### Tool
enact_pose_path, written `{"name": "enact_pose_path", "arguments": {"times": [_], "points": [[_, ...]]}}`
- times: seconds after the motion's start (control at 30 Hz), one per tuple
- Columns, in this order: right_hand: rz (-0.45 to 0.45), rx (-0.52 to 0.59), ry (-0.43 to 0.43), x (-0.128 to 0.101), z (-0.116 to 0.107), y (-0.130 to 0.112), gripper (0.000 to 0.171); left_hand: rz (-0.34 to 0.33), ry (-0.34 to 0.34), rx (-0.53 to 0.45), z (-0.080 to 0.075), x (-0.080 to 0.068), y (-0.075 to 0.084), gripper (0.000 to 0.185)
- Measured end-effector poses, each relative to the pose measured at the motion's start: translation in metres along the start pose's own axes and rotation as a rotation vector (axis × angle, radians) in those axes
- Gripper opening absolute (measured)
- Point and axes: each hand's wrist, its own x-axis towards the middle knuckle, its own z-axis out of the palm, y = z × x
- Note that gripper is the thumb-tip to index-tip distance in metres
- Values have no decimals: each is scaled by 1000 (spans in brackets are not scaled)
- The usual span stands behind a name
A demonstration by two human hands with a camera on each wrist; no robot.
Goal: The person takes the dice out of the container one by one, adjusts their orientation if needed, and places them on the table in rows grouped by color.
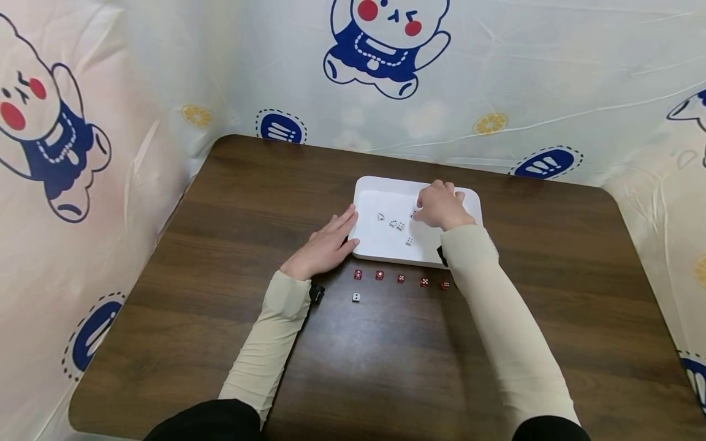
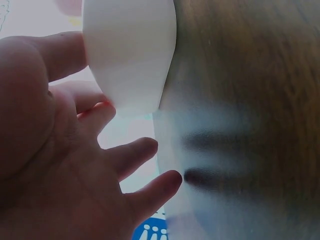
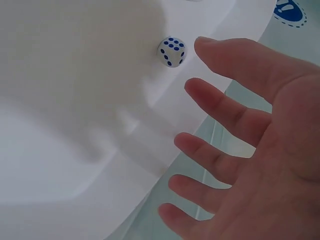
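A white tray [image 1: 368, 245] lies on the brown table and holds several white dice [image 1: 396, 225]. My right hand [image 1: 427, 208] hovers over the tray's far right part with its fingers pointing down. In the right wrist view this hand [image 3: 195, 65] is spread and holds nothing, and a white die with blue pips [image 3: 171, 51] lies on the tray floor [image 3: 75, 100] just beyond the thumb tip. My left hand [image 1: 346, 231] lies flat on the table, fingers against the tray's left edge. Its fingers [image 2: 95, 112] touch the tray's rounded corner [image 2: 130, 55].
Several red dice [image 1: 401, 278] stand in a row on the table [image 1: 220, 245] just in front of the tray. One white die [image 1: 356, 297] sits alone nearer to me, below the row's left end. Printed cloth walls [image 1: 138, 92] surround the table on three sides.
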Motion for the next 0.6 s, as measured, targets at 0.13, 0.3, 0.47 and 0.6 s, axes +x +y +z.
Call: {"name": "enact_pose_path", "arguments": {"times": [0.13, 0.3, 0.47, 0.6], "points": [[15, -25, -23, 3, 3, -2, 25, 2, 3, 11, 0, 0, 1, 62], [23, -51, -34, 5, 4, -5, 23, -4, 8, 18, 1, -1, 0, 61], [28, -72, -40, 6, 6, -8, 23, -5, 8, 14, 1, -1, 0, 61], [31, -81, -29, 7, 7, -9, 22, -3, 7, 12, 1, 0, 0, 62]]}}
